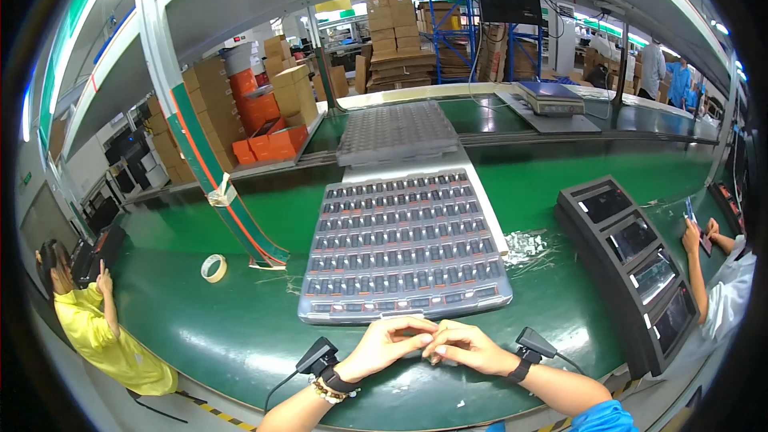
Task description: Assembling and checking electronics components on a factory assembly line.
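Observation:
My left hand (390, 349) and my right hand (470, 347) meet at the fingertips just above the green bench. The fingers of both are bent and pressed together; whatever lies between them, if anything, is too small or hidden to make out. Right beyond them lies a clear plastic tray (405, 305) with rows of small dark rectangular parts, some with orange-red edges. Its near rim is close to my left fingers. Each wrist carries a black strap with a small black device and cable.
Behind the tray sits a stack of translucent trays (398, 130). Adhesive tape (214, 268) lies left, near a metal post (200, 144). At right stands a black foam holder (620, 272) with several screens. A scale (552, 98) is farther back. Co-workers sit left (112, 336) and right (732, 288).

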Motion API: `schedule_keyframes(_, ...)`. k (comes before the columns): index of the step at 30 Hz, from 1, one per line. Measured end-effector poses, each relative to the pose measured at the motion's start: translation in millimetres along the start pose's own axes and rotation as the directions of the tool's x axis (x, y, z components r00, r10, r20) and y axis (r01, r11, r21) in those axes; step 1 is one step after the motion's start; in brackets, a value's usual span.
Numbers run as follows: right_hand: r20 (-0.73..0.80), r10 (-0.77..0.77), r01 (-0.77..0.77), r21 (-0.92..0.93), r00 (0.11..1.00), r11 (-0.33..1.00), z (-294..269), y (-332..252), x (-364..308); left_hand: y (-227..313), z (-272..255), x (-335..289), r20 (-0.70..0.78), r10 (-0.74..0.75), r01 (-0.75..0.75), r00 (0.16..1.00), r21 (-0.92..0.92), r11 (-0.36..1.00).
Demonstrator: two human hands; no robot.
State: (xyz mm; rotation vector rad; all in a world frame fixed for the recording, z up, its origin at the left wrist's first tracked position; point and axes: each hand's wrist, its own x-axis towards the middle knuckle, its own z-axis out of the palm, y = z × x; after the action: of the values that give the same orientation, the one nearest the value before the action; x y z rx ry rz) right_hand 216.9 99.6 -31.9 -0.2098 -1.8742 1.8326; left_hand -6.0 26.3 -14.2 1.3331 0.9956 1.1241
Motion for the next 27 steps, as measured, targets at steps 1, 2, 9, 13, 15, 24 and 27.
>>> schedule_keyframes(1,-0.004,0.008,-0.008,-0.001,1.0,1.0,-0.3,-1.1,1.8,-10.4,-3.0,4.8,0.028,0.024,-0.021,0.999,-0.084,0.996)
schedule_keyframes(2,-0.03,0.015,-0.015,-0.011,0.999,1.0,1.9,-0.1,1.6,-13.4,-2.8,2.8,-0.02,0.013,-0.015,1.0,-0.093,0.996)
schedule_keyframes(9,-0.336,-0.007,-0.047,-0.154,0.942,0.987,9.9,-0.4,6.0,-6.1,1.9,-4.2,-0.203,0.016,-0.062,0.979,-0.221,0.973)
schedule_keyframes(13,-0.394,-0.074,-0.054,-0.304,0.916,0.951,18.6,-14.0,4.5,-2.3,-0.6,-9.8,-0.329,0.09,-0.15,0.94,-0.162,0.975)
schedule_keyframes(15,-0.51,0.144,-0.041,0.207,0.848,0.977,20.6,-20.8,5.0,5.4,-3.7,-7.3,-0.402,0.116,-0.158,0.908,-0.074,0.985)
schedule_keyframes(24,-0.613,0.063,0.04,0.153,0.787,0.987,20.4,-25.5,6.0,1.3,-2.0,-11.0,-0.387,0.088,-0.167,0.918,-0.176,0.97)
schedule_keyframes(27,-0.626,0.064,0.014,0.118,0.777,0.993,18.6,-27.8,7.7,2.4,-5.0,-11.1,-0.398,0.128,-0.198,0.908,-0.139,0.97)
